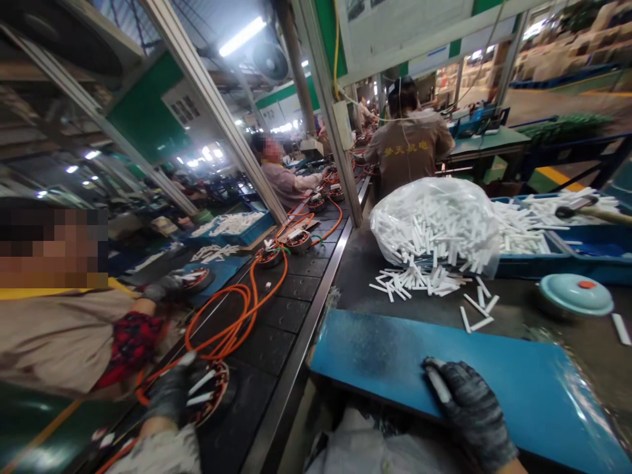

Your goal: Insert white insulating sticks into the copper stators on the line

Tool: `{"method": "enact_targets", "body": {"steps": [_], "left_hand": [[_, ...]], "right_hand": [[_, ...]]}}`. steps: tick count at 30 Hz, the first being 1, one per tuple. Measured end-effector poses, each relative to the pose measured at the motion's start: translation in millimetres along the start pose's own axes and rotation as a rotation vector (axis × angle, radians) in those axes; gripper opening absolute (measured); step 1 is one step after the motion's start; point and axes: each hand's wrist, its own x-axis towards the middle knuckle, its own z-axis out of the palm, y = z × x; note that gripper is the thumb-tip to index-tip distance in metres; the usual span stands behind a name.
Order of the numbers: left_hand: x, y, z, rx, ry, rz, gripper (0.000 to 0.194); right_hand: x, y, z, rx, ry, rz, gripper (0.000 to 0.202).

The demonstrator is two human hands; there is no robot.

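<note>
My right hand point(469, 411), in a dark glove, rests on the blue mat point(533, 388) at the near edge of the bench and is closed around a short white stick point(437, 382). My left hand point(169, 394), also gloved, grips the rim of a round motor stator point(213, 390) on the black conveyor point(276, 329); a few white sticks poke out of the stator's slots. An orange cable point(232, 322) loops away from the stator along the belt.
A clear bag full of white sticks point(434, 220) spills a loose pile point(419, 280) beyond the mat. Blue bins point(587, 247) of sticks and a teal lid point(575, 294) stand to the right. A co-worker's sleeve point(131, 342) lies at the left; more stators point(299, 240) and people sit along the line.
</note>
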Motion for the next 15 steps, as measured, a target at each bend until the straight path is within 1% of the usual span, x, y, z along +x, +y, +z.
{"method": "enact_targets", "body": {"steps": [1, 3, 6, 8, 9, 10, 11, 13, 15], "left_hand": [[1.3, 3.8, 3.2, -0.002, 0.009, 0.009, 0.038], [3.2, 19.1, 9.1, 0.075, 0.04, 0.06, 0.045], [-0.5, 56.3, 23.5, 0.101, 0.024, 0.207, 0.049], [-5.6, 87.6, 38.3, 0.045, -0.03, 0.382, 0.043], [-7.3, 104.6, 46.2, 0.001, -0.05, 0.498, 0.038], [-7.8, 122.4, 53.8, -0.054, -0.057, 0.639, 0.036], [-6.4, 140.7, 60.6, -0.09, -0.051, 0.744, 0.037], [2.0, 177.0, 70.2, -0.106, -0.017, 0.852, 0.04], [16.0, 209.3, 74.8, -0.07, 0.01, 0.882, 0.042]], "right_hand": [[1.5, 0.5, -0.6, 0.006, -0.001, -0.001, 0.041], [5.0, 1.2, -2.6, 0.017, 0.003, -0.004, 0.037], [9.8, 1.3, -6.5, 0.018, 0.001, 0.007, 0.032], [11.9, 1.0, -8.7, 0.016, -0.011, 0.02, 0.03], [12.5, 0.9, -9.4, 0.02, -0.016, 0.029, 0.029], [12.9, 0.7, -10.0, 0.027, -0.02, 0.035, 0.029], [13.2, 0.5, -10.4, 0.033, -0.023, 0.038, 0.029], [13.5, 0.0, -10.6, 0.043, -0.022, 0.046, 0.029], [14.0, -0.9, -11.0, 0.058, -0.026, 0.063, 0.029]]}}
